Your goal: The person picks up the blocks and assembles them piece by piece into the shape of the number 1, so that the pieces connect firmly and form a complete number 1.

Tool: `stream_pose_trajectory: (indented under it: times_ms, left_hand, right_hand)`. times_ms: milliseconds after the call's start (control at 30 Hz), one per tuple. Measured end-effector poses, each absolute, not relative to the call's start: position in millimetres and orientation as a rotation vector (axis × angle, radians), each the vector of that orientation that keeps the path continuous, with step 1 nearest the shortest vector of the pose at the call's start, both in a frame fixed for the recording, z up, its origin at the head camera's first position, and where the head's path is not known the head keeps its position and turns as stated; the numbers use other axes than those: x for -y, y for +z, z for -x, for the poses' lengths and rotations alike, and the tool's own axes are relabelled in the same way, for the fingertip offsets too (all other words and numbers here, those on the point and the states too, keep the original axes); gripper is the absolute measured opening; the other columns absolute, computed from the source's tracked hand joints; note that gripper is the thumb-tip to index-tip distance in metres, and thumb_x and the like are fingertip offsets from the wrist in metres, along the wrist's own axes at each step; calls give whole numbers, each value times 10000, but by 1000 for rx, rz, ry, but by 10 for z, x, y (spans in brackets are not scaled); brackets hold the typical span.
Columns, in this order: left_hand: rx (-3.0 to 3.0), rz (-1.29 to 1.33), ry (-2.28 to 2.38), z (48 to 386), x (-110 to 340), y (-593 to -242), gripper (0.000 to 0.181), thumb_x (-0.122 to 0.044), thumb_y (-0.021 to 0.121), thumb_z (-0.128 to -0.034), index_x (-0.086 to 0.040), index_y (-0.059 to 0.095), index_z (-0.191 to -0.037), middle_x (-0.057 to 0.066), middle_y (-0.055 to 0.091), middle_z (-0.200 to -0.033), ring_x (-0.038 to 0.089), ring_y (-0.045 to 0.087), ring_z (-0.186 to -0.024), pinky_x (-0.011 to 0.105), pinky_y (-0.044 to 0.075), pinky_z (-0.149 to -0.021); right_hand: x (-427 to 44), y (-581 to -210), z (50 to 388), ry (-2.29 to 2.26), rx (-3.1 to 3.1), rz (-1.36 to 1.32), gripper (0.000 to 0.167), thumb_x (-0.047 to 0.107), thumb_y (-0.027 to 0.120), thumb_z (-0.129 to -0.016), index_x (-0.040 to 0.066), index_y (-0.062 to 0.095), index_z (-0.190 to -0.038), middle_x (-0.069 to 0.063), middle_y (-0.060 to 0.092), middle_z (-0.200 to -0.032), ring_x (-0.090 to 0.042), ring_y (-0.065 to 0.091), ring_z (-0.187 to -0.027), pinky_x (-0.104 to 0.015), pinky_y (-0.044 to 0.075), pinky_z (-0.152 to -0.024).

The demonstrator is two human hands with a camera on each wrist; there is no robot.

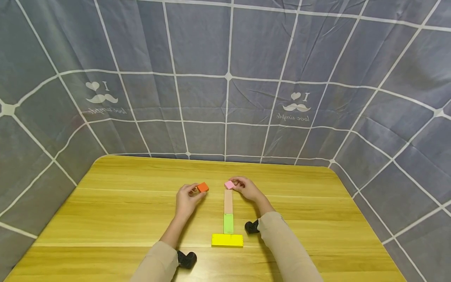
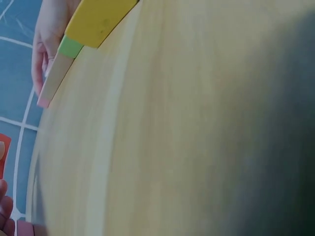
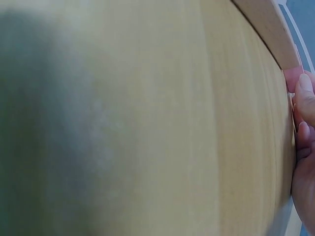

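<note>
A row of blocks runs away from the person: a yellow block (image 1: 227, 240) lies crosswise at the near end, followed by a green block (image 1: 228, 223) and a beige block (image 1: 228, 201). At the far end, a small pink block (image 1: 229, 185) sits against the beige one, pinched by the right hand (image 1: 248, 189) between thumb and fingers. To the left of the row, the left hand (image 1: 186, 199) grips an orange block (image 1: 202, 187) by its edges. Only part of that orange block and a few fingertips (image 2: 4, 209) show in the left wrist view.
The blocks lie on a wood-grain table (image 1: 123, 219). A grey curtain (image 1: 201, 98) with white lines surrounds its back and sides. Black wrist-worn devices stick out beside the left sleeve (image 1: 156, 260) and the right sleeve (image 1: 287, 244).
</note>
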State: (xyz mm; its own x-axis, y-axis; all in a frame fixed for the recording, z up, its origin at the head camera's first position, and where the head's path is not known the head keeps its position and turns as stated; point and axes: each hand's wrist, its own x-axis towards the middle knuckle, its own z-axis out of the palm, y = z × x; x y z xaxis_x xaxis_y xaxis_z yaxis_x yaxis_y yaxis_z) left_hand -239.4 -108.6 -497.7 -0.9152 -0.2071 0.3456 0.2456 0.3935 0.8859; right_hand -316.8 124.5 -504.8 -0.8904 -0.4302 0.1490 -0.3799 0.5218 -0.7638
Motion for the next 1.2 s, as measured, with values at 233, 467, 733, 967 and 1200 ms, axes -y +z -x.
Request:
stream_pose_trajectory:
  times_ms: [233, 467, 733, 967, 1200]
  left_hand:
    - [2321, 84, -1503, 2531, 980, -4990, 336, -73, 768, -711, 56, 668, -1005, 161, 601, -852, 272, 544, -793, 279, 481, -666]
    - [2364, 123, -1471, 2667, 916, -5021, 335, -84, 772, -708, 46, 673, -1001, 139, 589, -812, 235, 521, -737, 271, 433, -634]
    - [2428, 202, -1440, 2815, 866, -5016, 303, -84, 777, -699, 15, 687, -971, 131, 575, -772, 232, 503, -716, 274, 413, -633]
    - [2419, 201, -1509, 2896, 819, -5050, 289, -65, 776, -697, 18, 689, -959, 113, 566, -768, 207, 505, -719, 257, 430, -651]
    - [2416, 201, -1566, 2932, 792, -5065, 277, -59, 777, -695, 20, 689, -945, 105, 553, -759, 193, 488, -720, 248, 413, -656]
  right_hand:
    - [-1243, -5052, 3238, -1337, -2689, 699, 279, 11, 582, -867, 7, 594, -1146, -100, 548, -904, -159, 471, -789, -238, 405, -700]
    - [-1250, -5073, 3309, -1339, -2681, 752, 274, 8, 587, -862, -6, 593, -1135, -105, 547, -893, -148, 467, -776, -233, 406, -689]
    - [-1247, -5062, 3367, -1349, -2677, 727, 277, 16, 592, -861, 1, 593, -1137, -99, 547, -888, -146, 470, -773, -232, 410, -690]
    - [-1243, -5050, 3372, -1340, -2683, 726, 274, 16, 588, -863, 1, 594, -1137, -96, 542, -882, -161, 469, -775, -233, 410, -690]
    - [-1235, -5050, 3379, -1349, -2678, 694, 277, 21, 596, -859, 8, 598, -1136, -91, 553, -887, -151, 478, -778, -233, 411, -693]
